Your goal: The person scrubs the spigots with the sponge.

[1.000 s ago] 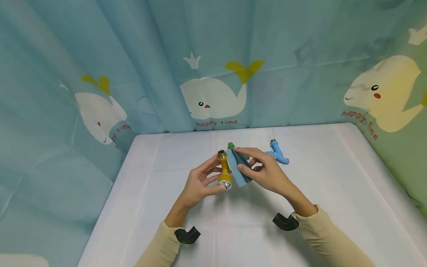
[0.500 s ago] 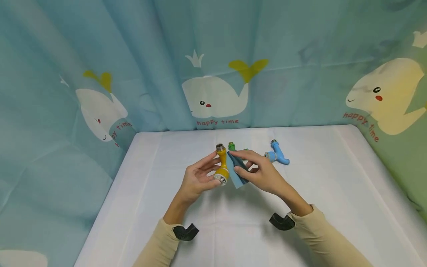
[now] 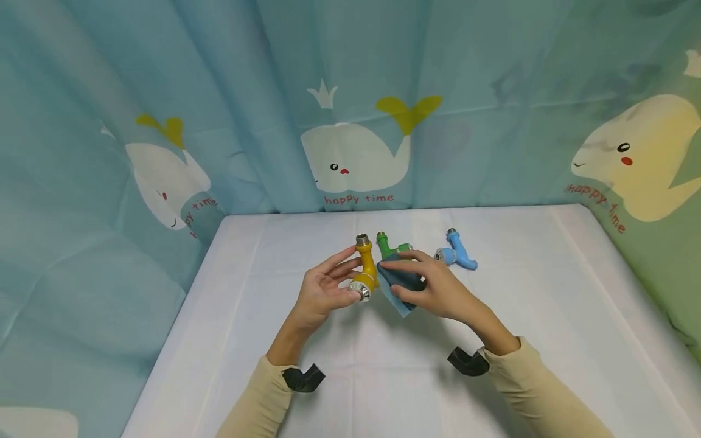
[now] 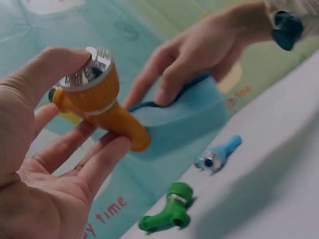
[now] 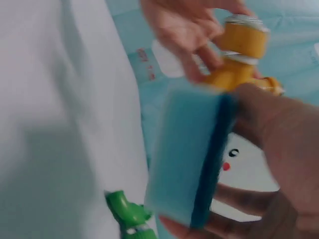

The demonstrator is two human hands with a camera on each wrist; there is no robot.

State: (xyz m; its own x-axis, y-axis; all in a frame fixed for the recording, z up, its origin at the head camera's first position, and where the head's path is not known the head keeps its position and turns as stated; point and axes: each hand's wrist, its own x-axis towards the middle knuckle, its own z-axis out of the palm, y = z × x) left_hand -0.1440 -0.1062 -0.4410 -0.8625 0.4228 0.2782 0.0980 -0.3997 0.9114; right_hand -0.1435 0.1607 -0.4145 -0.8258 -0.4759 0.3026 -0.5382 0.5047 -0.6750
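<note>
My left hand [image 3: 323, 295] holds a yellow plastic tap [image 3: 366, 271] above the white table [image 3: 274, 377], thumb on its chrome end, fingers behind its body [image 4: 102, 107]. My right hand [image 3: 432, 289] grips a blue sponge [image 3: 398, 281] with a dark scouring side, pressed against the yellow tap's right side. In the right wrist view the sponge [image 5: 192, 159] fills the middle, with the yellow tap [image 5: 234, 55] just beyond it. In the left wrist view the sponge [image 4: 187, 117] lies under the right hand's fingers.
A green tap [image 3: 390, 246] lies on the table just behind the hands, and a blue tap [image 3: 457, 255] lies to its right. Both show in the left wrist view, green tap [image 4: 167, 216] and blue tap [image 4: 219, 154]. A whale-print curtain [image 3: 356, 103] walls the table.
The yellow tap has tilted, its chrome end now turned toward me. My right hand has drawn the sponge down and lower along the tap, uncovering the green tap behind.
</note>
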